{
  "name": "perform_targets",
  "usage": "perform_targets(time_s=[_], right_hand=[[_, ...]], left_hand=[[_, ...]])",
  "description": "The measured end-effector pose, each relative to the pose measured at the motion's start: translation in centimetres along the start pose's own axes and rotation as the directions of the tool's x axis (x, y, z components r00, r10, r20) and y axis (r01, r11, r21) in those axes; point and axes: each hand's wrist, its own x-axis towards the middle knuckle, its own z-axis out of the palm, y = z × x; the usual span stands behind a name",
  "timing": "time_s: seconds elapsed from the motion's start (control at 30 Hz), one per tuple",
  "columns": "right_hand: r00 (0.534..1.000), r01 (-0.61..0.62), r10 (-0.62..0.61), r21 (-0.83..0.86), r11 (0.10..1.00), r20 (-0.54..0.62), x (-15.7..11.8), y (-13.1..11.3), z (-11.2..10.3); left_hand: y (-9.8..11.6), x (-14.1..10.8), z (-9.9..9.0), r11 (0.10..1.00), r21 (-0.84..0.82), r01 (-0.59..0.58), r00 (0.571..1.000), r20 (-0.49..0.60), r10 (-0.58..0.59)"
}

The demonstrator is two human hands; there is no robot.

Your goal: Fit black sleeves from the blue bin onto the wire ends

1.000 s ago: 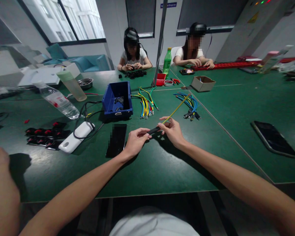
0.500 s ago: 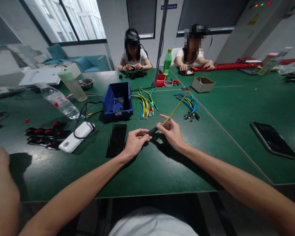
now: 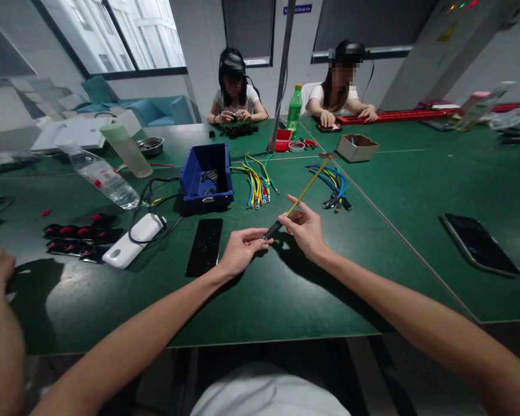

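Observation:
A thin yellow wire [image 3: 307,189] slants up and away from my hands, with a black sleeve [image 3: 273,229] around its near end. My left hand [image 3: 241,251] is closed at the sleeve's lower end, thumb and fingers pinching it. At the sleeve's upper end, my right hand [image 3: 307,232] pinches between thumb and fingers, its index finger partly raised. Beyond the hands lies a bunch of yellow, green and blue wires [image 3: 255,188] with ring terminals. Farther right is a bundle of mostly blue wires [image 3: 338,184] with black ends.
A blue bin [image 3: 207,176] holding dark pieces stands ahead. Left are a black phone [image 3: 204,247], a white power bank [image 3: 135,241] with cable, black-and-red parts [image 3: 78,234] and bottles. Another phone [image 3: 479,244] lies right. A person's arm [image 3: 2,323] reaches in left; two people sit opposite.
The sleeve's lower end shows slightly more beyond my left fingertips. My right hand has shifted a little, still pinching. At the left edge, the other person's hand has come into view.

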Motion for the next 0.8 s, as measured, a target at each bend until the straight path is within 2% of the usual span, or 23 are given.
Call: perform_targets(time_s=[0.63, 0.8], right_hand=[[0.999, -0.033, 0.032, 0.028, 0.999, 0.033, 0.17, 0.11, 0.02], [0.999, -0.014, 0.014, -0.01, 1.0, 0.029, 0.41, 0.05, -0.26]], left_hand=[[-0.26, 0.17, -0.18, 1.0, 0.0, 0.011, 1.0, -0.013, -0.011], [-0.45, 0.25, -0.15, 1.0, 0.015, 0.011, 1.0, -0.002, -0.011]])
